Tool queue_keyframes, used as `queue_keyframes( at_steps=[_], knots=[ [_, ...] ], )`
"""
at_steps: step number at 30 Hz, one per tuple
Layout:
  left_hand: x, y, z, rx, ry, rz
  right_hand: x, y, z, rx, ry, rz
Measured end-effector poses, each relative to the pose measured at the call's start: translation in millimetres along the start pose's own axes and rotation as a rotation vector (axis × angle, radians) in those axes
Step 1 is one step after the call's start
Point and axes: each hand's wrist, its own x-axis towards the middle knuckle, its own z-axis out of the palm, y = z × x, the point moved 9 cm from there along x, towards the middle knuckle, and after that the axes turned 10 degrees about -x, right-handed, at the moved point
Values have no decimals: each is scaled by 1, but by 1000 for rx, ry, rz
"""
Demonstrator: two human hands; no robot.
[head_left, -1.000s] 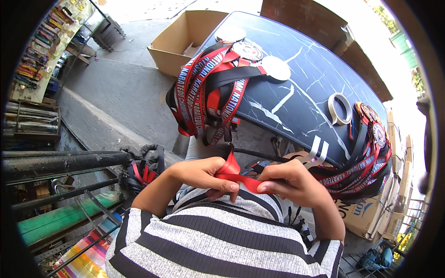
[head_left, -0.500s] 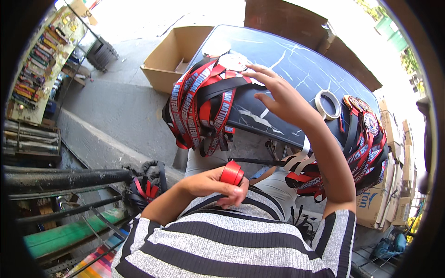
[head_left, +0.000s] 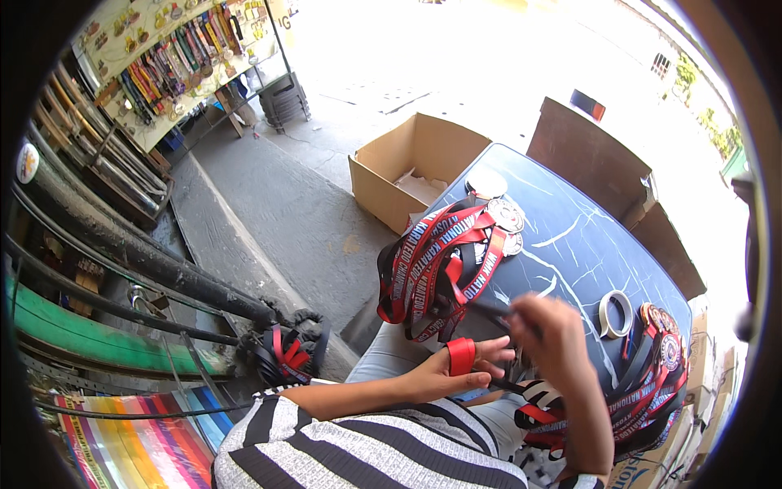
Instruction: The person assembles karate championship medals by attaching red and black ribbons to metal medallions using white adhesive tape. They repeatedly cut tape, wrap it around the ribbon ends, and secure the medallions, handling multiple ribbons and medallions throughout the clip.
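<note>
My left hand (head_left: 466, 368) is in front of my lap. A red ribbon (head_left: 461, 357) is wound round it, and its fingers reach out loosely apart. My right hand (head_left: 555, 336), smeared by motion, is curled closed just right of the left fingers, above the table's near edge. A dark ribbon runs from the left bundle toward it and seems pinched in its fingers. That bundle of red and black printed medal ribbons (head_left: 432, 265) hangs over the table's near left edge. Its round silvery medals (head_left: 507, 215) lie on the dark marbled table (head_left: 570, 220).
Right of my right hand are a tape roll (head_left: 615, 314) and a second ribbon bundle (head_left: 643, 399) with bronze-coloured medals. An open cardboard box (head_left: 383, 175) stands beyond the table's left side. Black pipes (head_left: 155, 253) and more ribbons (head_left: 285, 354) are at my left.
My right hand has come down and back from the medals, closing near my left hand. The left fingers have stretched out. The view has swung left, so the table appears farther right.
</note>
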Motion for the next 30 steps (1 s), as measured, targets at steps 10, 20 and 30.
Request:
queue_keyframes(
  at_steps=[10,20,30],
  knots=[
    [-4,20,-10,84,20,161,-100,3,60,332,-234,355],
    [-4,30,-15,135,134,187,-147,55,204,398,-482,411],
    [-8,11,-17,277,103,90,-179,106,320,476,-865,503]
  ],
)
